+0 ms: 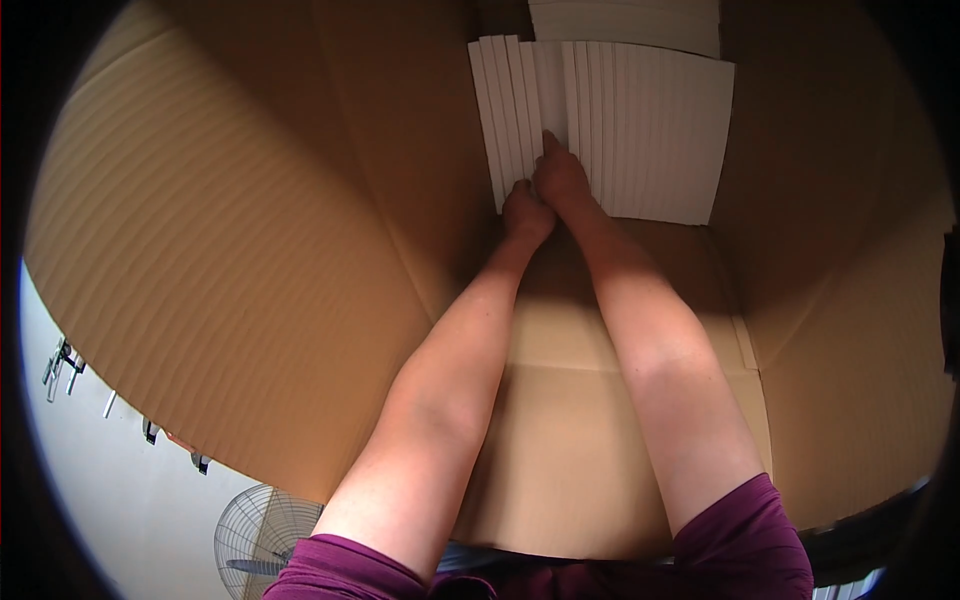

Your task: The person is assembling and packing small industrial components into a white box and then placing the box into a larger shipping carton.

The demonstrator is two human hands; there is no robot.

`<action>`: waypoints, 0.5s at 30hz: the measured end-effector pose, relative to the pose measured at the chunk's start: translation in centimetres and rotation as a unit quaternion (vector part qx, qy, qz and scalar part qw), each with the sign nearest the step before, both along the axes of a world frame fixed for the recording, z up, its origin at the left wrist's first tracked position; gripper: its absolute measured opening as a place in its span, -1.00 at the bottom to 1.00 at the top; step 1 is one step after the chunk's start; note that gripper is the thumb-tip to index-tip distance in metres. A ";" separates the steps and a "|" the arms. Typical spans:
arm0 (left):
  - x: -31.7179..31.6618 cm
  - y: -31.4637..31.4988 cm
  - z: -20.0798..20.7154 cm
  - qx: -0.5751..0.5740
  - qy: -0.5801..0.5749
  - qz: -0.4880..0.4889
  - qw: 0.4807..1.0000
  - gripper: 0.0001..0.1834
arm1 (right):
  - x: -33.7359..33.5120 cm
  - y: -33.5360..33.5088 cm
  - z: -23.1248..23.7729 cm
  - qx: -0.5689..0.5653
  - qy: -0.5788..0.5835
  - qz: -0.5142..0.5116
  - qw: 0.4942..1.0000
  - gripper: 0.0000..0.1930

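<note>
Wall of the room: pale, at the lower left, outside the box; on it (150, 510) some small dark and silver things (66, 362) are seen, too small to tell.
Fan: a round grey wire fan (248, 535), beside the left sleeve.
Box: a big brown cardboard box (210, 250), open toward the person; both forearms reach deep inside.
Left hand: the left hand (528, 210) is at the lower end of the narrow white strips, its fingers bent; whether it pinches one, I cannot tell.
Right hand: just beside it, the right hand (563, 180) has one finger stretched upward at the gap between the strips, the others folded; its grip I cannot tell.
White strips: the white strips (655, 135) stand close in a row at the far end of the box, a few left of the gap, more on the right.
Upper white piece: another white piece (625, 25) is behind the row.
Right sleeve: purple (745, 540), short.
</note>
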State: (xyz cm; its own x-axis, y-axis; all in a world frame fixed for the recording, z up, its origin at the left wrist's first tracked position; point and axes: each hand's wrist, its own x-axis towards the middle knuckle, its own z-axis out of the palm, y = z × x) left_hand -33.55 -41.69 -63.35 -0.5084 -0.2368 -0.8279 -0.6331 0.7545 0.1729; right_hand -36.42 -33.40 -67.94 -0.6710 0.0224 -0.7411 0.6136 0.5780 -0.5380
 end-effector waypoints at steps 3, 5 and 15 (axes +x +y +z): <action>-0.1 0.9 1.9 0.018 -0.012 0.012 1.000 -0.42 | 0.0 0.6 1.5 0.007 -0.025 0.000 1.000 -0.43; 0.0 1.2 2.7 0.027 0.006 0.037 0.999 -0.45 | -0.1 0.8 2.2 -0.011 -0.029 0.014 0.999 -0.41; 0.2 2.0 5.8 -0.009 0.040 0.062 0.997 -0.57 | 0.5 1.1 3.9 0.006 -0.003 0.016 1.000 -0.48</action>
